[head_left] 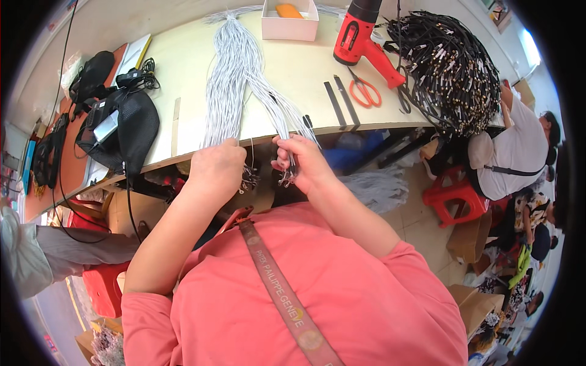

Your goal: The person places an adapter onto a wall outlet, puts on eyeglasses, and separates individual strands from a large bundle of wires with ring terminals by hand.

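A long bundle of thin white wires (231,73) lies down the table toward me, gathered at its far end and parted into two strands. My left hand (217,166) is closed around the thicker left strand at the table's front edge. In my right hand (305,160), the thinner right strand (274,107) is gripped with the fingers curled. Below both hands, wire ends with small metal terminals (287,177) stick out. The terminals by the left hand are bunched and partly hidden by it. Short black pieces (307,121) show among the right-hand wires.
Right of the wires lie black strips (346,100), orange-handled scissors (365,91), a red heat gun (357,46) and heaped black cables (452,73). Behind is a white box (290,28); left, a black mesh bag (137,125). A person (513,143) sits at right near a red stool (455,195).
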{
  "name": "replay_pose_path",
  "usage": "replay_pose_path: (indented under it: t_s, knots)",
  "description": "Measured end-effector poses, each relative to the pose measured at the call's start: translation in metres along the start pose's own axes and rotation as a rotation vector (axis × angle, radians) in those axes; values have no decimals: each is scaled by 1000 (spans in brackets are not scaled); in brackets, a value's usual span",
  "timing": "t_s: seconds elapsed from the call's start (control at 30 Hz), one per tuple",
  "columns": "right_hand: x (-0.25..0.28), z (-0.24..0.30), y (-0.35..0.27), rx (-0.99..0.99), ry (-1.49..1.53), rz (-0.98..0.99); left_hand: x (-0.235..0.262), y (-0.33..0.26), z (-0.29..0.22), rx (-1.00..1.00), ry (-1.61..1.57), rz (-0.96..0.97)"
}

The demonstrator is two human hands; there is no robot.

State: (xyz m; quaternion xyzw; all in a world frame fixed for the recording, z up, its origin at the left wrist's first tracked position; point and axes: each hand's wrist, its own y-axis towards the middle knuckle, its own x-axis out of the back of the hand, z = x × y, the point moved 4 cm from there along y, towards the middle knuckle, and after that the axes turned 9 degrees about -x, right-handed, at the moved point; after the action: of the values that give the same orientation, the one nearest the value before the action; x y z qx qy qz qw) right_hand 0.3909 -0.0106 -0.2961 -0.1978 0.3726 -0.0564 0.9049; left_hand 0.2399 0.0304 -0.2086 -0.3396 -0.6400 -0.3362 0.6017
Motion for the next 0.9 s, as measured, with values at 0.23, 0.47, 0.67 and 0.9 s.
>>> replay_pose_path:
  t_s: [0.23,0.47,0.67,0.9]
  knots:
    - [-19,1,-13,-95,-95,-12,17,-13,-18,-156,-201,130]
    - [-11,0,-14,-89,-93,72,-8,9,-11,130,-1060,-137]
    - [-14,13,-34,-36,-216,61,-28,17,-11,369,-1348,-14]
    - [-5,15,-38,72,-237,58,-37,22,-20,503,-1515,173]
